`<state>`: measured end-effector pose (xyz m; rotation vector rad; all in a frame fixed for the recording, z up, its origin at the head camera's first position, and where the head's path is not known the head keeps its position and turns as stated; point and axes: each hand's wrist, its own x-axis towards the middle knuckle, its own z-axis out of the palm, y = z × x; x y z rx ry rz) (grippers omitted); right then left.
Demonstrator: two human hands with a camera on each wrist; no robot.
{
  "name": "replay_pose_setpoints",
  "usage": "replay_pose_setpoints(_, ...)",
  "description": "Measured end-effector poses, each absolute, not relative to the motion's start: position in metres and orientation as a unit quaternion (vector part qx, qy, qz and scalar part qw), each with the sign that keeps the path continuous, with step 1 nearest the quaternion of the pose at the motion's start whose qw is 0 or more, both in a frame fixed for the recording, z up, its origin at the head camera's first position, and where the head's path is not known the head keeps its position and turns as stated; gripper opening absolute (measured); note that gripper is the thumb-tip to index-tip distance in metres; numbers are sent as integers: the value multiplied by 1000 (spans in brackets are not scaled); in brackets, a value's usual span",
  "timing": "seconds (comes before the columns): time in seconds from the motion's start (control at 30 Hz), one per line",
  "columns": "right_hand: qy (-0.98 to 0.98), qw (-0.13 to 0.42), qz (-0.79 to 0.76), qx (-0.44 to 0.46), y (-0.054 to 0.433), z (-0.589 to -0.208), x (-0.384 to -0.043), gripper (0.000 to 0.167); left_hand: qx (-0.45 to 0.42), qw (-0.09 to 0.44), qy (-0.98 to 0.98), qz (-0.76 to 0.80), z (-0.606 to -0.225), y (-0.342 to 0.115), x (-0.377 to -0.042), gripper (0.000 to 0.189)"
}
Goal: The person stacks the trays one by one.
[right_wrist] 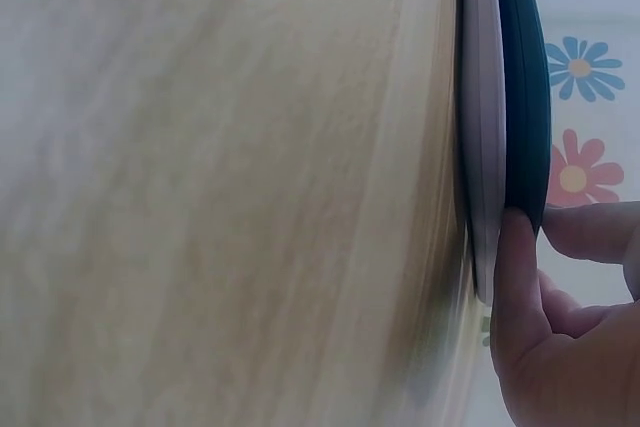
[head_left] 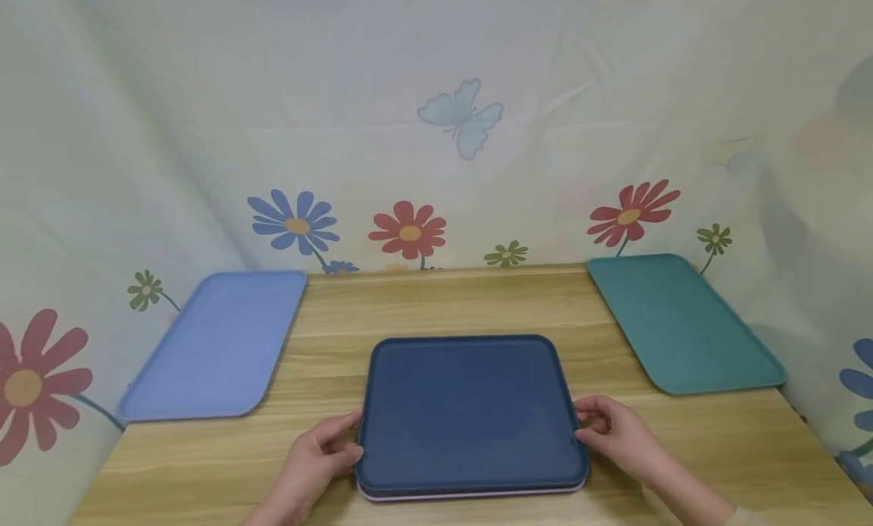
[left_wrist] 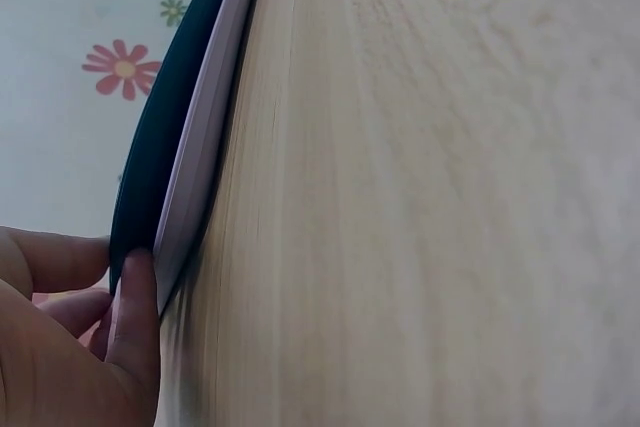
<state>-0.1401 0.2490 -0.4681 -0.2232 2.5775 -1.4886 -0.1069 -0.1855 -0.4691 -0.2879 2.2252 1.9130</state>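
A dark blue tray (head_left: 470, 412) lies on top of a pale pinkish tray (head_left: 477, 496) near the front middle of the table. My left hand (head_left: 317, 458) pinches the dark blue tray's left edge between thumb and fingers. At the right edge, my right hand (head_left: 624, 435) grips the same tray in a like way. Seen side-on in the left wrist view, the pale tray (left_wrist: 200, 127) sits directly beneath the dark one, and the left fingers are partly hidden behind the edge. The right wrist view shows the right hand (right_wrist: 570, 347) at the dark tray's rim (right_wrist: 525, 117).
A light blue tray (head_left: 218, 344) lies at the table's left side, and a green tray (head_left: 685, 321) at its right. The wooden table (head_left: 443, 299) meets a flower-printed cloth (head_left: 341, 132) that hangs behind and on both sides.
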Motion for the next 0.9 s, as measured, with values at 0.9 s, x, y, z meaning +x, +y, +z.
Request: replay_pose_setpoints(0.9,857,90,-499,-87,251,-470,-140,34,-67,94,779,616,-472,-190,-105,58)
